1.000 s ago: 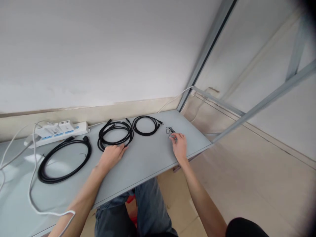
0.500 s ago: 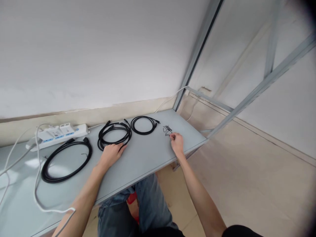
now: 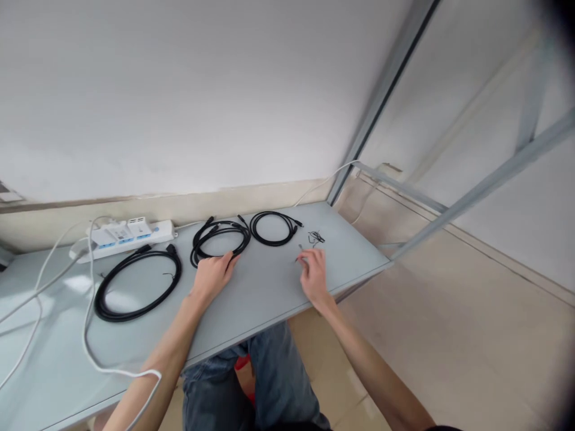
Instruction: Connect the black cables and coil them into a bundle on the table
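My left hand [image 3: 213, 276] is closed on the near side of a coiled black cable [image 3: 246, 238], which lies on the grey table with its plug ends toward the wall. A thin dark twist tie [image 3: 300, 246] is pinched between the fingertips of my right hand [image 3: 314, 276], just above the tabletop. Beyond that hand sits a small tangled pile of black twist ties [image 3: 316, 237]. To the pile's left lies a second, smaller black cable coil [image 3: 271, 243], touched by neither hand.
At the left, a larger black cable coil [image 3: 99, 293] lies before a white power strip [image 3: 130, 242] with plugs in it. A loose white cord [image 3: 90, 335] crosses the table [image 3: 251, 299] and my left forearm. A metal frame post [image 3: 381, 102] stands at the right corner.
My right hand has drawn back from the twist tie pile, toward me and left, with one tie in its fingers. My left hand stays at the cable coil. The view has shifted slightly.
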Motion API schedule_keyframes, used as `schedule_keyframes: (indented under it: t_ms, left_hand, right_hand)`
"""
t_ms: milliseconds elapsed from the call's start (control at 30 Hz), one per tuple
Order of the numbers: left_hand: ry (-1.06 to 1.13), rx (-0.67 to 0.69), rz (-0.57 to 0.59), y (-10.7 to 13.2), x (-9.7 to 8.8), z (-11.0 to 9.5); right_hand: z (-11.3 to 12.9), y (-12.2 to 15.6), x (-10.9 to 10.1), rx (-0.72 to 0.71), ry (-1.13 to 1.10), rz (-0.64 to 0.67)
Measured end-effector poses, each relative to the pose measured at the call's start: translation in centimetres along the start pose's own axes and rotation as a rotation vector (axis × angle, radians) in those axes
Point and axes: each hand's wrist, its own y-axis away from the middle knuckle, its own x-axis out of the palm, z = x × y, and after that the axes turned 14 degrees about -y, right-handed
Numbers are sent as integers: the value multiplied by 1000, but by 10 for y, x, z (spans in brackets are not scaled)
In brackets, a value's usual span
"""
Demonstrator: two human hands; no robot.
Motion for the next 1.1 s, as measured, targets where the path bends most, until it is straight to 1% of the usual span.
schedule_keyframes:
  t_ms: [33, 67, 133, 167, 267, 333, 400, 500, 600, 767, 933, 1100]
  left_hand:
    - [16, -24, -7, 0, -1, 0]
    - [30, -47, -15, 1, -2, 0]
    - [59, -89, -33, 2, 0, 1]
    - [74, -109, -42, 2, 1, 1]
    - [112, -132, -42, 3, 5, 5]
    - [130, -119, -16, 3, 7, 8]
    - [146, -95, 16, 2, 8, 9]
    - [165, -76, 40, -1, 12, 8]
    - [168, -76, 27, -4, 16, 7]
    - [157, -113, 13, -5, 17, 6]
    - [162, -124, -11, -2, 11, 2]
    - [165, -144, -28, -2, 7, 0]
  right_hand:
    - [14, -4, 15, -56, -79, 66]
    - [26, -11, 32, -98, -160, 101]
    - [44, -31, 69, -133, -303, 115]
    - [50, -43, 88, -127, -366, 105]
    - [55, -74, 136, -106, -502, 137]
    - [52, -82, 155, -110, -542, 178]
    - [47, -80, 162, -111, -565, 177]
    - [44, -70, 157, -144, -613, 127]
    - [45, -66, 152, -180, -670, 102]
    - [46, -66, 156, -181, -706, 138]
    - [44, -62, 155, -141, -726, 160]
    - [44, -63, 153, -109, -674, 241]
